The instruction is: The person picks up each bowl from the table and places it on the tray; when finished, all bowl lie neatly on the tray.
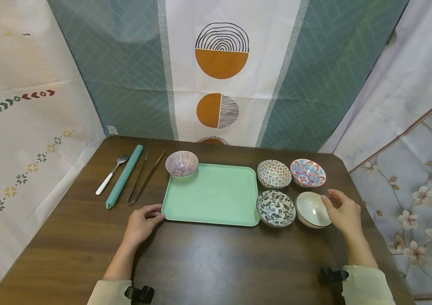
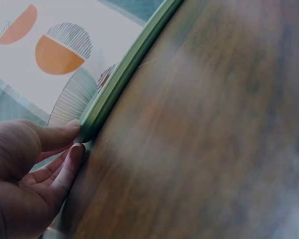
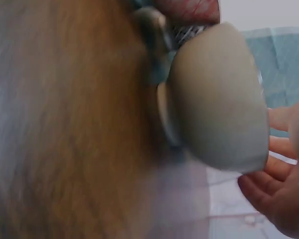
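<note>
In the head view a light green tray (image 1: 210, 195) lies mid-table. My left hand (image 1: 146, 222) holds its near left corner, thumb above and a finger at the underside in the left wrist view. My right hand (image 1: 343, 212) grips the right rim of a plain white bowl (image 1: 312, 207). The right wrist view shows the bowl's pale outside (image 3: 219, 104) and fingers at its rim; whether its foot touches the table I cannot tell. Around it stand a leaf-patterned bowl (image 1: 276, 208), a small-checked bowl (image 1: 274, 174) and a red-and-blue bowl (image 1: 308, 173).
A purple striped bowl (image 1: 182, 164) sits at the tray's far left corner. Further left lie metal tongs (image 1: 146, 177), a teal stick-shaped roll (image 1: 125, 176) and a spoon with a white handle (image 1: 112, 176). Patterned cloths hang behind and beside the brown table (image 1: 204, 262).
</note>
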Demonstrator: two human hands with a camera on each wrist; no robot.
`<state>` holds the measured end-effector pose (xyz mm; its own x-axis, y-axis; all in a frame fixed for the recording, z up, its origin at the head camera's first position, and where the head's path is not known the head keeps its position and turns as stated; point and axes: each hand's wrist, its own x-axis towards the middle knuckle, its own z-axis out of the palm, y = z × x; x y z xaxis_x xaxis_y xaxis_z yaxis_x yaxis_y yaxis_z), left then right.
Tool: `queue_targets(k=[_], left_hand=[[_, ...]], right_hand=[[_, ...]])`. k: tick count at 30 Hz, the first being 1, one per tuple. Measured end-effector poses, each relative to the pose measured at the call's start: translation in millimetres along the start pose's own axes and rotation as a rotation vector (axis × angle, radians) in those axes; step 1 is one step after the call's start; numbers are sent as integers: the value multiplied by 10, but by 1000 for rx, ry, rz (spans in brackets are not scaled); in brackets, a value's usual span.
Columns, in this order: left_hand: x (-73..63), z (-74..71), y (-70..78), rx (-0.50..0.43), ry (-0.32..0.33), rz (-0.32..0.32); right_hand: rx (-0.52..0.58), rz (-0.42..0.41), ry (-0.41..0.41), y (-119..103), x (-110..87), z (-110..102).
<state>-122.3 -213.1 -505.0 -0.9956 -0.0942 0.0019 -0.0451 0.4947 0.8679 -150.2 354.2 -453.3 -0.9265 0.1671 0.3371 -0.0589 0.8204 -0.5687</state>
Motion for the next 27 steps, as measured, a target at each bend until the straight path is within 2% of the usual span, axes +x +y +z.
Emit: queue_targets(k=[6,10,15,19,23,27], left_hand=[[16,11,-2,-4,3,13],[26,16,4,-14,6,20],[14,14,13,-21,6,14],[-11,10,11,-16,12,15],[-27,10,6,-2,20,22],[-33,12,-2,2,21,29]], right_hand=[[-63,33,-241,230,-6,-39],[-68,67,-311,285,-9,-58],[-2,135,-313,296,-41,-69],[81,195,-254,259,-20,-104],[216,244,-188,130,34,-172],[336,247,-199,-93,98,-213]])
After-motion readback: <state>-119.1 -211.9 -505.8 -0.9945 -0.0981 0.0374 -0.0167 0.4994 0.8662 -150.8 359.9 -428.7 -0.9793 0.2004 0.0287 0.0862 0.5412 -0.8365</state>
